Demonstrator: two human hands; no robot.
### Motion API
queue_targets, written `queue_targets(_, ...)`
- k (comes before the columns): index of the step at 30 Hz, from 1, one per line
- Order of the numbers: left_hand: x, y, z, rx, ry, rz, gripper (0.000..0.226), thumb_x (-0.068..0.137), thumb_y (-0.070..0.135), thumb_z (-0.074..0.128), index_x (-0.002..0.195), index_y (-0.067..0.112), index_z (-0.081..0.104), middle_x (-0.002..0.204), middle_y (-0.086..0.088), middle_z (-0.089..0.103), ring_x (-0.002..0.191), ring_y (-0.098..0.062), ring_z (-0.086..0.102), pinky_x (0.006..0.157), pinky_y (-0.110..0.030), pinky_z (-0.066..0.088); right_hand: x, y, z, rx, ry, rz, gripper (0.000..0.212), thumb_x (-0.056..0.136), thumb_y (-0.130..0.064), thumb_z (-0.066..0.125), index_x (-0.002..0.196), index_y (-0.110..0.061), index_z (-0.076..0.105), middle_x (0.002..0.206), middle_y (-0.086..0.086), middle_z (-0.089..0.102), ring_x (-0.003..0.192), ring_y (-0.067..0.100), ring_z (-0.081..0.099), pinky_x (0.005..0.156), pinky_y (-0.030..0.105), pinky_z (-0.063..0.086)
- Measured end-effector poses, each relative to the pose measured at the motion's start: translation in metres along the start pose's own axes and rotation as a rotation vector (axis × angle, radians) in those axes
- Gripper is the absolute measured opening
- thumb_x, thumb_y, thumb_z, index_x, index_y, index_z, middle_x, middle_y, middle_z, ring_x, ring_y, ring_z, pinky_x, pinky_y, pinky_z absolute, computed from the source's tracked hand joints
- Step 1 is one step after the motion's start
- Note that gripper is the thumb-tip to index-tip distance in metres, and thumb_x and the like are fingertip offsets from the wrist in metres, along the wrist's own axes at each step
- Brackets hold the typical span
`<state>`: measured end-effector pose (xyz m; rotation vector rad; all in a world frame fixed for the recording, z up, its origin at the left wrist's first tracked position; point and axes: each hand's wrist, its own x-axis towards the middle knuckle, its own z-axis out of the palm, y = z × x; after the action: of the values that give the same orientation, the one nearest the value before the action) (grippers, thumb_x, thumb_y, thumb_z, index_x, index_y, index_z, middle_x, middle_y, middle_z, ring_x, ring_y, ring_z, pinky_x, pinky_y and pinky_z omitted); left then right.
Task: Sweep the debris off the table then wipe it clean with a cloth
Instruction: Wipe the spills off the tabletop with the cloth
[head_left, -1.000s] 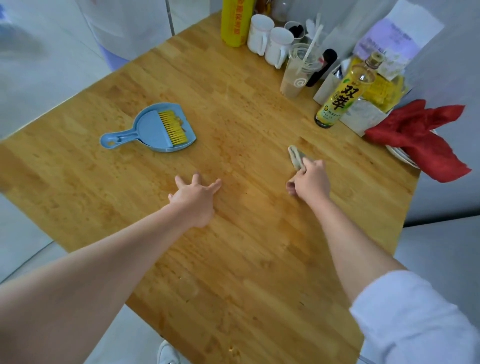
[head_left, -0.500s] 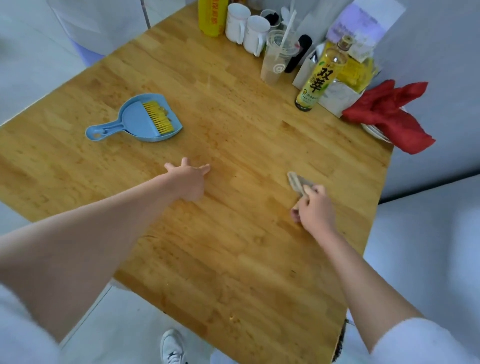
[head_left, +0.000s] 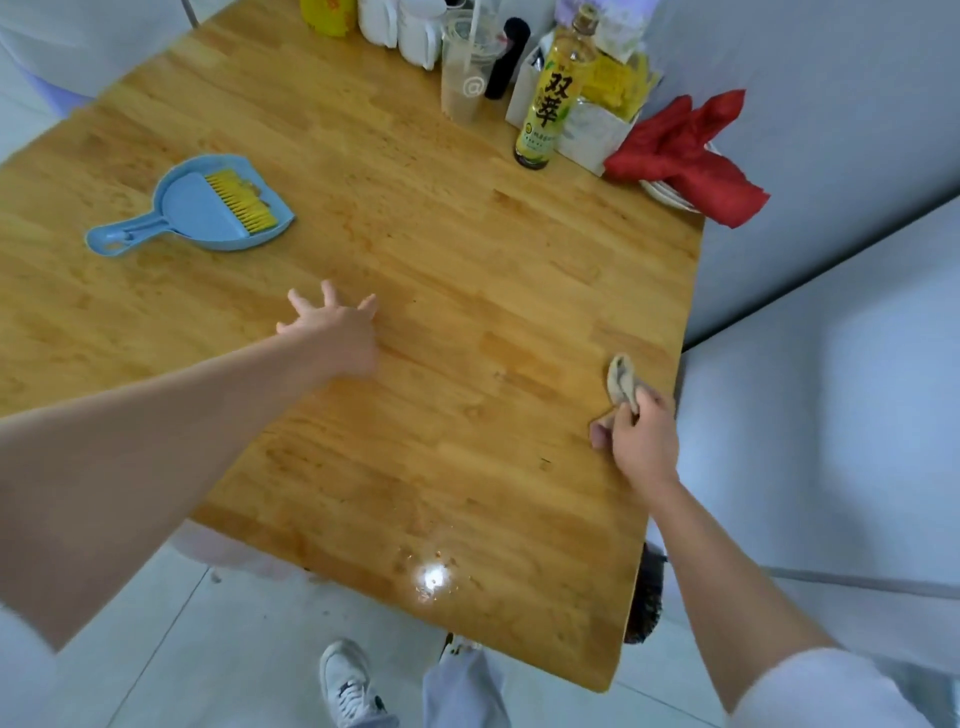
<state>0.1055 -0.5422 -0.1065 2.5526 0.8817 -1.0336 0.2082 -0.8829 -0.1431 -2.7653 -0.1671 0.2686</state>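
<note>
The wooden table (head_left: 467, 270) fills most of the view. My right hand (head_left: 641, 441) is shut on a small beige-grey cloth (head_left: 621, 379) and presses it on the table close to the right edge. Fingers spread, my left hand (head_left: 337, 332) rests flat on the middle of the table and holds nothing. A blue dustpan (head_left: 192, 215) with a yellow-bristled brush (head_left: 241, 200) lying in it sits on the left part of the table. A few small crumbs (head_left: 447, 564) lie around a bright glare spot near the front edge.
At the far right corner stand a yellow-labelled bottle (head_left: 550, 98), a plastic cup with a straw (head_left: 465, 78), white mugs (head_left: 415, 26), a white box (head_left: 592, 130) and a red cloth (head_left: 691, 150) on plates. A grey wall runs along the right edge. My shoes (head_left: 345, 680) show below.
My right hand has dragged the cloth to the right and toward me, from the table's middle to near its right edge. My left hand stayed flat on the table. The camera view shifted.
</note>
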Motion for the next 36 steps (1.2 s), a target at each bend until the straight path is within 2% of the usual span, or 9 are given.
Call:
queue_targets(3, -0.024, 0.042, 0.018, -0.063, 0.054, 0.182, 0.078, 0.099, 0.028, 0.051, 0.155, 0.043, -0.001, 0.164, -0.008, -0.013, 0.148, -0.047, -0.006, 0.112, -0.059, 0.032, -0.054, -0.002, 0.012, 0.054, -0.157, -0.290, 0.017, 0.103, -0.015, 0.047, 0.104, -0.032, 0.051, 0.114, -0.008, 0.050, 0.059, 0.004, 0.068, 0.051, 0.024, 0.054)
queue_targets(5, -0.034, 0.070, 0.032, -0.057, 0.055, 0.282, 0.077, 0.099, 0.033, 0.054, 0.155, 0.045, 0.002, 0.164, -0.008, -0.012, 0.148, -0.047, -0.005, 0.112, -0.059, 0.032, -0.099, 0.009, 0.014, -0.014, -0.357, -0.461, 0.022, 0.099, -0.016, 0.050, 0.107, -0.036, 0.054, 0.106, -0.019, 0.044, 0.065, -0.001, 0.064, 0.053, 0.015, 0.050)
queue_targets(9, -0.037, 0.107, 0.052, -0.023, -0.029, 0.310, 0.081, 0.096, 0.036, 0.060, 0.153, 0.050, 0.005, 0.162, -0.009, -0.020, 0.145, -0.054, -0.010, 0.113, -0.069, 0.019, -0.122, 0.052, -0.003, -0.063, -0.541, -0.512, 0.032, 0.087, -0.022, 0.053, 0.111, -0.038, 0.067, 0.108, -0.024, 0.047, 0.084, 0.005, 0.060, 0.074, 0.027, 0.052)
queue_targets(15, -0.037, 0.118, 0.055, 0.013, -0.003, 0.253, 0.089, 0.090, 0.047, 0.066, 0.153, 0.052, 0.002, 0.162, -0.008, -0.018, 0.144, -0.055, -0.011, 0.113, -0.070, 0.018, 0.013, 0.042, -0.013, -0.023, -0.087, -0.262, 0.034, 0.101, -0.008, 0.046, 0.131, -0.014, 0.061, 0.126, 0.000, 0.050, 0.088, 0.014, 0.061, 0.071, 0.031, 0.048)
queue_targets(18, -0.034, 0.117, 0.058, 0.017, 0.007, 0.251, 0.091, 0.088, 0.049, 0.067, 0.152, 0.053, 0.003, 0.162, -0.009, -0.018, 0.144, -0.055, -0.010, 0.112, -0.069, 0.020, 0.052, 0.027, -0.014, 0.050, 0.043, -0.149, 0.029, 0.104, -0.012, 0.043, 0.128, -0.011, 0.060, 0.132, 0.004, 0.045, 0.058, 0.011, 0.065, 0.056, 0.026, 0.055)
queue_targets(21, -0.035, 0.117, 0.057, 0.028, 0.008, 0.243, 0.092, 0.088, 0.050, 0.068, 0.152, 0.053, 0.003, 0.163, -0.008, -0.016, 0.144, -0.055, -0.008, 0.112, -0.068, 0.021, 0.012, 0.035, -0.016, 0.083, 0.004, -0.131, 0.027, 0.102, -0.015, 0.047, 0.124, -0.017, 0.063, 0.124, -0.004, 0.048, 0.053, 0.004, 0.058, 0.051, 0.008, 0.046)
queue_targets(27, -0.037, 0.120, 0.054, 0.006, -0.004, 0.215, 0.091, 0.087, 0.049, 0.069, 0.151, 0.056, 0.005, 0.162, -0.004, -0.016, 0.145, -0.052, -0.010, 0.113, -0.068, 0.021, -0.102, 0.094, -0.019, 0.035, -0.457, -0.471, 0.027, 0.092, -0.016, 0.057, 0.114, -0.029, 0.068, 0.105, -0.021, 0.045, 0.077, 0.005, 0.061, 0.071, 0.028, 0.053)
queue_targets(32, -0.031, 0.119, 0.058, 0.062, 0.007, 0.229, 0.094, 0.085, 0.054, 0.067, 0.150, 0.056, -0.001, 0.161, -0.008, -0.014, 0.144, -0.055, -0.010, 0.113, -0.065, 0.024, 0.008, 0.062, -0.031, 0.074, -0.162, -0.242, 0.035, 0.102, -0.011, 0.046, 0.134, -0.015, 0.059, 0.130, 0.003, 0.048, 0.093, 0.014, 0.061, 0.075, 0.023, 0.046)
queue_targets(36, -0.028, 0.119, 0.060, 0.056, 0.017, 0.229, 0.094, 0.085, 0.053, 0.069, 0.150, 0.056, 0.001, 0.162, -0.007, -0.013, 0.144, -0.054, -0.010, 0.113, -0.065, 0.026, -0.023, 0.062, -0.019, 0.121, -0.122, -0.166, 0.014, 0.101, -0.013, 0.048, 0.107, -0.014, 0.060, 0.118, -0.002, 0.048, 0.075, 0.020, 0.066, 0.065, 0.040, 0.056)
